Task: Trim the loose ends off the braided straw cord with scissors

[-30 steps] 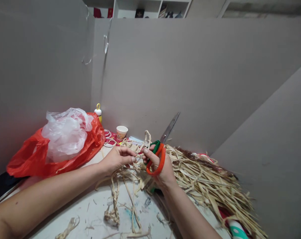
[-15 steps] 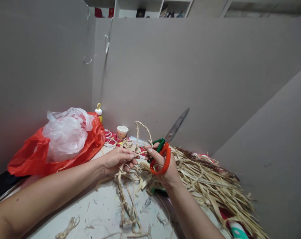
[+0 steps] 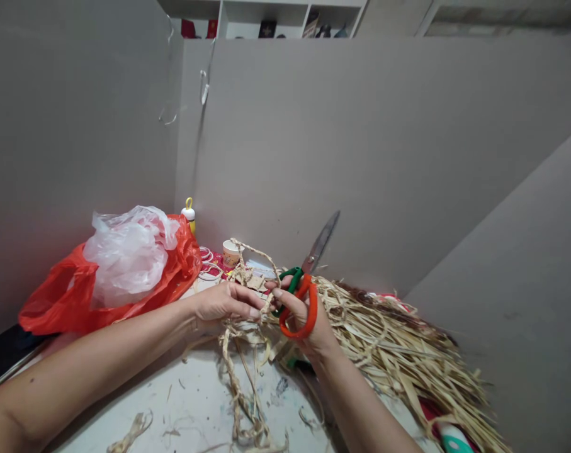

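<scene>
**Straw braid (image 3: 259,251) pinched above the table (image 3: 200,377), scissors (image 3: 311,259) alongside**

The person in front of me has the straw braid raised over a table strewn with loose fibres. The left hand (image 3: 223,306) pinches it, thumb pressed narrowly against the fingers. The right hand (image 3: 308,321) takes hold just beside it, thumb and fingers closed on the strand. That same hand also carries the scissors, orange and green handles against its fingers, the blades together and slanting up and away to the right.

From the right fingers the braid arches up and leftward in a loose loop, its far bend crossing in front of a paper cup (image 3: 230,257) as I look. Another plaited length (image 3: 229,365) hangs below the left hand to the table; whether it is all one piece, I can't tell.

A big heap of straw (image 3: 398,352) spreads beyond the right wrist. Past the left forearm lies a red plastic bag (image 3: 58,302) with a crumpled white bag (image 3: 129,255), and a bottle (image 3: 189,217) with a yellow loop stands behind them.
</scene>
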`<control>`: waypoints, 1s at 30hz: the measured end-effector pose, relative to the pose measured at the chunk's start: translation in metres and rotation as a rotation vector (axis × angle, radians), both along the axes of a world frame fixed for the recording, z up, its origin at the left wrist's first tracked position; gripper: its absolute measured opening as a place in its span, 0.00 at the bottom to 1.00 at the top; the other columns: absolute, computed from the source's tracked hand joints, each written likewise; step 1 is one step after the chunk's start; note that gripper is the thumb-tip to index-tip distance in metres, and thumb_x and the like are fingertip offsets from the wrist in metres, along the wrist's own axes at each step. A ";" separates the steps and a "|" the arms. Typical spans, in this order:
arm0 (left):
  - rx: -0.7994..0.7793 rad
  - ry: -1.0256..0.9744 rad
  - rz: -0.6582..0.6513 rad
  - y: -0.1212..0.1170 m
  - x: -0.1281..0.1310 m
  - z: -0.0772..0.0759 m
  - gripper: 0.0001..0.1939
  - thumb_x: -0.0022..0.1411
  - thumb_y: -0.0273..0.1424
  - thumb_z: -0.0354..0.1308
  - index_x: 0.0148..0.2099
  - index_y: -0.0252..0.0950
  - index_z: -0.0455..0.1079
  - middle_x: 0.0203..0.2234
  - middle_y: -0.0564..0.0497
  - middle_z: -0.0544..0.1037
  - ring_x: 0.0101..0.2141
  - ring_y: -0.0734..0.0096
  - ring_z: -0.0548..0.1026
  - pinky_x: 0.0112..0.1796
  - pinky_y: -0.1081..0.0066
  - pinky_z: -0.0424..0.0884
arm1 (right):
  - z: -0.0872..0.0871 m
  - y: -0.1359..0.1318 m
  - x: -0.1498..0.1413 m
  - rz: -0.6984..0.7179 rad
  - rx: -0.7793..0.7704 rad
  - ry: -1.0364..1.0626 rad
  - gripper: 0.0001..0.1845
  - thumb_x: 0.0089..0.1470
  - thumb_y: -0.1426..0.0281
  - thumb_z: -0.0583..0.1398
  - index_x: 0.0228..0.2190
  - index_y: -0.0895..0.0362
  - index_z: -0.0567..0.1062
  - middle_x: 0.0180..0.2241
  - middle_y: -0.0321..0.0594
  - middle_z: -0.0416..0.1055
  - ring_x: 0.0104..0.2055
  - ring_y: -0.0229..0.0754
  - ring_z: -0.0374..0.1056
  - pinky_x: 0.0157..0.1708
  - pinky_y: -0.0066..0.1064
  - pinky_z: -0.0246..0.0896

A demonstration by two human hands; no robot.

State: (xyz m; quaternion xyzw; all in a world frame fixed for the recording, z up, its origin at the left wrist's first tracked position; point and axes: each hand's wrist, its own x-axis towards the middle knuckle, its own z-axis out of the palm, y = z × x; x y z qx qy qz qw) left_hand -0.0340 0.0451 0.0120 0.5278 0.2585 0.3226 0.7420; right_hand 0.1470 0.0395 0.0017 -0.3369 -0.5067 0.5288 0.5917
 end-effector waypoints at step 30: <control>-0.072 -0.167 0.517 0.031 -0.002 -0.039 0.22 0.41 0.26 0.68 0.42 0.30 0.74 0.19 0.54 0.70 0.14 0.87 0.56 0.17 0.79 0.46 | -0.016 0.022 0.069 -0.423 0.588 -1.662 0.14 0.51 0.56 0.55 0.33 0.53 0.66 0.28 0.38 0.72 0.29 0.43 0.67 0.25 0.29 0.49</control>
